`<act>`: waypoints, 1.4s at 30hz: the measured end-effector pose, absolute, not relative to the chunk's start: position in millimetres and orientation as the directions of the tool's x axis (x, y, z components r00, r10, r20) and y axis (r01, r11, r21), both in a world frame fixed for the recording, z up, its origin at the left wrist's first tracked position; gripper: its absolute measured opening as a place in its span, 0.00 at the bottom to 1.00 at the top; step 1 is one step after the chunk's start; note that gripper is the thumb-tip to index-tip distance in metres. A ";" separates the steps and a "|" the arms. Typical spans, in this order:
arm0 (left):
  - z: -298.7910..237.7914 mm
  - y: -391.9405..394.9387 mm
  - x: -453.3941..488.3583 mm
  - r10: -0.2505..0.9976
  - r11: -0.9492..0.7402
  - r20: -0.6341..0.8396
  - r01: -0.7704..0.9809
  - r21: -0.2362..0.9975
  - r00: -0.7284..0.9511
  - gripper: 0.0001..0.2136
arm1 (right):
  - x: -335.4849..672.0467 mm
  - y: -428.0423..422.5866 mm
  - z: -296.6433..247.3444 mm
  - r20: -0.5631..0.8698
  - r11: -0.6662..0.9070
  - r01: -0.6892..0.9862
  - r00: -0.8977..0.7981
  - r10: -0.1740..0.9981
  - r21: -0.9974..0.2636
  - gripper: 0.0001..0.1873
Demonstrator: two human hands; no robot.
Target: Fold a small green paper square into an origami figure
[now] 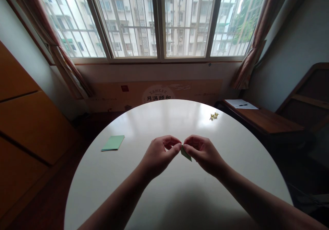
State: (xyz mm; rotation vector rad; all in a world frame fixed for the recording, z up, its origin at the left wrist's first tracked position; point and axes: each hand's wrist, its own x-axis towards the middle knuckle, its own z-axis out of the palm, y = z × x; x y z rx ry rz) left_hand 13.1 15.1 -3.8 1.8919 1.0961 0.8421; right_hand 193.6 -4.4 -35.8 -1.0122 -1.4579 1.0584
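Observation:
A small folded piece of green paper (186, 154) is held up over the middle of the white round table (164, 195). My left hand (162, 152) pinches its upper corner between thumb and fingers. Close beside it, my right hand (203, 151) grips the same paper, its thumb lying across the near face. The fingertips of both hands almost meet and hide the top of the paper. The lower part hangs down to a point between the hands.
A stack of light green paper sheets (113, 142) lies at the table's left. Small gold-coloured pieces (214, 116) sit near the far right edge. Beyond stands a brown wooden side table (277, 118) with white paper (239, 104) and a dark pen. Orange-brown cabinets (28, 120) are at left.

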 end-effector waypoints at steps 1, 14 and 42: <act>-3.9 15.0 13.1 0.899 -0.322 0.154 0.380 0.867 0.410 0.09 | 193.2 -5.0 -35.3 0.251 0.261 0.065 -0.133 0.959 -0.963 0.07; -3.8 11.8 17.0 0.893 -0.287 0.135 0.314 0.905 0.429 0.07 | 191.1 -7.3 -30.9 0.228 0.246 0.075 -0.189 0.955 -0.966 0.05; -9.0 21.8 10.6 0.900 -0.413 0.296 0.409 0.813 0.320 0.10 | 198.5 5.5 -43.6 0.196 0.189 -0.067 -0.108 0.975 -0.980 0.10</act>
